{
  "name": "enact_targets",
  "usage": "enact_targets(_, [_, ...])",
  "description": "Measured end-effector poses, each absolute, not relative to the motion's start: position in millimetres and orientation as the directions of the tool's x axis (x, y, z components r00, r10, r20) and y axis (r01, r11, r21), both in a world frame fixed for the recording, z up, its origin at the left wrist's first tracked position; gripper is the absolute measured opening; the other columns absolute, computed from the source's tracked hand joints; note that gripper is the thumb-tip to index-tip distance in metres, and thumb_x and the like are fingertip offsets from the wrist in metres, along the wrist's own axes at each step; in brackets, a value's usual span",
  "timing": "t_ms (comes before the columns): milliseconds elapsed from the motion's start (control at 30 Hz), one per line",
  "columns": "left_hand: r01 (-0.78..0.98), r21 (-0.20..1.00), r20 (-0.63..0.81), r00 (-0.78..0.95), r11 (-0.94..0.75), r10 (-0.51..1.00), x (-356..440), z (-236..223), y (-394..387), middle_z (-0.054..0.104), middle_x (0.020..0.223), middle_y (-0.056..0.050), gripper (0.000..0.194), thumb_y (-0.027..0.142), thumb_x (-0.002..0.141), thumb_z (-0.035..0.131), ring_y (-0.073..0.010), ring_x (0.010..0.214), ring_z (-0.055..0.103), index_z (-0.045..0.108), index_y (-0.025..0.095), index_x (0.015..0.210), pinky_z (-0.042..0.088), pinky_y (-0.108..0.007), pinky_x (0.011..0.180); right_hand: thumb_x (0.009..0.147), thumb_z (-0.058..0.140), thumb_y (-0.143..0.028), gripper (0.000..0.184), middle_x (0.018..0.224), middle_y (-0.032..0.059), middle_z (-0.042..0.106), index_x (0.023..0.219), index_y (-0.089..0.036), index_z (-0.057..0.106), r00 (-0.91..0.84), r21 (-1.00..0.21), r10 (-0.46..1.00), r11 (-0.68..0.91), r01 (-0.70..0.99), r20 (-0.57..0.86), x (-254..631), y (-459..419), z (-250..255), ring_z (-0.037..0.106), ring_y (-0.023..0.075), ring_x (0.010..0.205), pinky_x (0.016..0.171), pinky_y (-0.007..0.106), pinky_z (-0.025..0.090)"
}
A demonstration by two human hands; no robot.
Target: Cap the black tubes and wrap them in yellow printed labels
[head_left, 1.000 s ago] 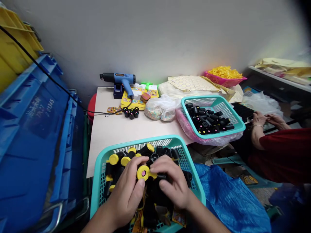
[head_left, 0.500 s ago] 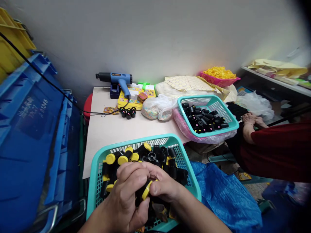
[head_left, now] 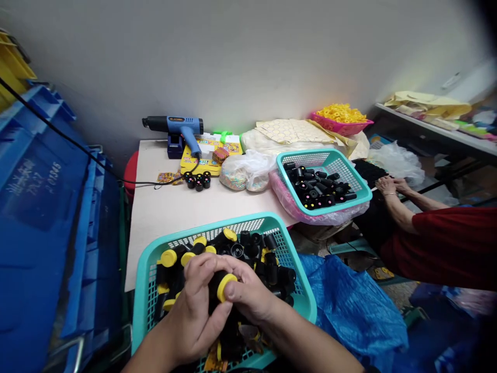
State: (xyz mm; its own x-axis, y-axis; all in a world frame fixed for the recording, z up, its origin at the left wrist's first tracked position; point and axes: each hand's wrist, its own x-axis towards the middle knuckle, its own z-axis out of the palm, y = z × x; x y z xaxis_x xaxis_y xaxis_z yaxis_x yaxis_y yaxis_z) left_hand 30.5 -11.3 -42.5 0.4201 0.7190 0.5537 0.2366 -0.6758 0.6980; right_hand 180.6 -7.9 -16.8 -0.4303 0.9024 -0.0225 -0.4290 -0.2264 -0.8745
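A black plastic cylinder with a yellow cap (head_left: 226,286) is held between my two hands, over the near turquoise basket (head_left: 142,290). My left hand (head_left: 200,305) curls round its left side, thumb low. From the right, my right hand (head_left: 248,292) grips it with the thumb pressed on the yellow cap. Fingers hide most of the black body. Beneath and around my hands the basket holds many black cylinders (head_left: 272,272), some with yellow caps (head_left: 168,257). A few printed wrapper pieces (head_left: 215,360) lie at its near end.
A heat gun (head_left: 182,127) rests at the table's back left, its cord running left. Several black pieces (head_left: 198,180) stand near it. Bagged beads (head_left: 244,173) lie mid-table. Another turquoise basket (head_left: 367,194) is at right, beside a co-worker's hands (head_left: 388,185). Blue crates (head_left: 34,207) line the left.
The yellow cap has turned to face me more and my left fingers have opened a little round the cylinder. The whole view has shifted slightly; the co-worker's arms have moved.
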Motion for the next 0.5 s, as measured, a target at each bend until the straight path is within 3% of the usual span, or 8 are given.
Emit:
enact_targets(100, [0.218,0.756,0.507,0.399,-0.617,0.764,29.3,-48.9,-14.7,0.045,0.132,-0.014,0.072,0.016,0.088,0.041,-0.0288,0.128,0.040,0.003,0.028,0.148,0.032,-0.054,0.104,0.072,0.061,-0.068,0.064,0.116,0.0099,0.061,0.111,-0.017,0.064,-0.428,-0.890,0.903,-0.212,-0.404,-0.021,182.3,-11.1,-15.2,0.053,0.0270,0.111,0.099,0.040,0.037])
enact_targets(167, [0.217,0.791,0.461,0.405,-0.572,0.790,29.1,-45.6,-14.9,0.044,0.133,-0.014,0.067,0.021,0.090,0.038,-0.0290,0.127,0.041,0.005,0.026,0.148,0.032,-0.054,0.104,0.074,0.057,-0.070,0.066,0.112,0.0098,0.063,0.112,-0.016,0.062,-0.483,-0.917,0.875,-0.224,-0.329,-0.041,194.6,-9.5,-13.7,0.057,0.0246,0.104,0.096,0.039,0.040])
enact_targets(233, [0.216,0.813,0.419,0.428,-0.540,0.801,28.6,-36.2,-12.4,0.050,0.125,-0.013,0.059,0.028,0.090,0.039,-0.0287,0.118,0.047,0.018,0.026,0.146,0.036,-0.051,0.100,0.080,0.055,-0.065,0.058,0.108,0.0086,0.064,0.112,-0.017,0.061,-0.439,-0.966,0.895,-0.177,-0.190,-0.078,215.9,-4.3,-11.2,0.059,0.0216,0.098,0.091,0.037,0.043])
enact_targets(333, [0.255,0.814,0.392,0.423,-0.522,0.817,24.5,-19.1,-4.7,0.060,0.101,-0.007,0.032,0.028,0.089,0.042,-0.0256,0.100,0.055,0.052,0.027,0.119,0.041,-0.043,0.091,0.093,0.043,-0.052,0.041,0.097,0.0069,0.066,0.100,-0.018,0.064,-0.129,-0.984,0.990,-0.032,0.173,-0.055,255.8,6.6,-7.3,0.060,0.0187,0.091,0.084,0.033,0.044])
enact_targets(400, [0.299,0.819,0.361,0.396,-0.490,0.844,18.9,-12.6,0.5,0.061,0.087,-0.005,0.020,0.027,0.089,0.039,-0.0240,0.090,0.055,0.059,0.025,0.091,0.042,-0.039,0.084,0.094,0.043,-0.042,0.033,0.089,0.0058,0.067,0.090,-0.018,0.065,-0.034,-0.858,0.999,0.005,0.514,-0.015,277.1,11.8,-6.7,0.059,0.0187,0.086,0.081,0.033,0.043])
enact_targets(500, [0.339,0.822,0.303,0.420,-0.458,0.856,9.4,-14.2,4.2,0.058,0.076,-0.004,0.024,0.030,0.089,0.036,-0.0234,0.080,0.053,0.056,0.024,0.077,0.041,-0.037,0.075,0.091,0.049,-0.027,0.023,0.085,0.0063,0.067,0.081,-0.018,0.068,-0.151,-0.456,0.983,0.088,0.886,-0.104,286.8,13.1,-12.6,0.057,0.0212,0.087,0.079,0.034,0.039])
